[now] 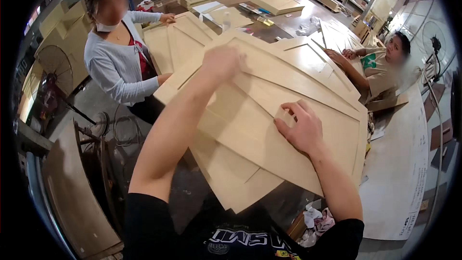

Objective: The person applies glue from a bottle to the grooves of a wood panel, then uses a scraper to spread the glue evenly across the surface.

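Observation:
A large pale wooden panel (260, 110) with a raised border and diagonal ridges lies in front of me, on top of another pale panel (236, 178). My left hand (224, 65) is over its far left part, near the upper edge; motion smears the fingers, so their hold cannot be told. On the panel's middle right, my right hand (303, 127) curls its fingers around a small pale block-like piece (287, 116). Most of that piece is hidden by the fingers, and its exact kind does not show.
A co-worker (122, 62) at the left touches another panel (180, 43). A second co-worker (380, 70) works at the right beside more panels. Stacked panels (276, 4) stand on the far table. A pedestal fan (50, 82) is at left; crumpled cloths (317, 224) lie near my right elbow.

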{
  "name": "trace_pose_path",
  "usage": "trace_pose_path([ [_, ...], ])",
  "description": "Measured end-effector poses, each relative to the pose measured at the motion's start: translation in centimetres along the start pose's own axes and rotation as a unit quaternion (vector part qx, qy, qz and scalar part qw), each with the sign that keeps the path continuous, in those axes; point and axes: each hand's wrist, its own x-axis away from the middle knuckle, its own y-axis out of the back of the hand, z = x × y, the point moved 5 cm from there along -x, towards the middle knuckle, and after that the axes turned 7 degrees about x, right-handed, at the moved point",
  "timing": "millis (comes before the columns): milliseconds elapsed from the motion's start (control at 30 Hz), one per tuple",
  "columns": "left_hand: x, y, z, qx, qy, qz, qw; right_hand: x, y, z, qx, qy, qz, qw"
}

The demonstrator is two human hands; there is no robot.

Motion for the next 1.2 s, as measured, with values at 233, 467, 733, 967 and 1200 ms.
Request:
trace_pose_path([
  [233, 1.8, 1.3, -3.8, 0.002, -0.049, 0.064, 0.997, -0.1, 0.9, -0.1, 0.017, -0.008, -0.001, 1.000],
  [467, 9.5, -0.8, -3.7, 0.117, -0.238, 0.079, 0.961, 0.3, 1.1, 0.1, -0.002, 0.012, -0.005, 1.000],
  [733, 10.1, -0.5, -1.7, 0.114, -0.239, -0.001, 0.964, 0.6, 1.3, 0.3, 0.002, 0.003, -0.003, 1.000],
  [967, 10.3, -0.3, -1.3, 0.132, -0.241, -0.037, 0.961, 0.3, 1.3, 0.5, -0.012, 0.000, -0.018, 1.000],
  [1200, 10.4, -0.3, -0.8, 0.153, -0.235, -0.047, 0.959, 0.2, 1.3, 0.6, -0.011, 0.002, -0.020, 1.000],
])
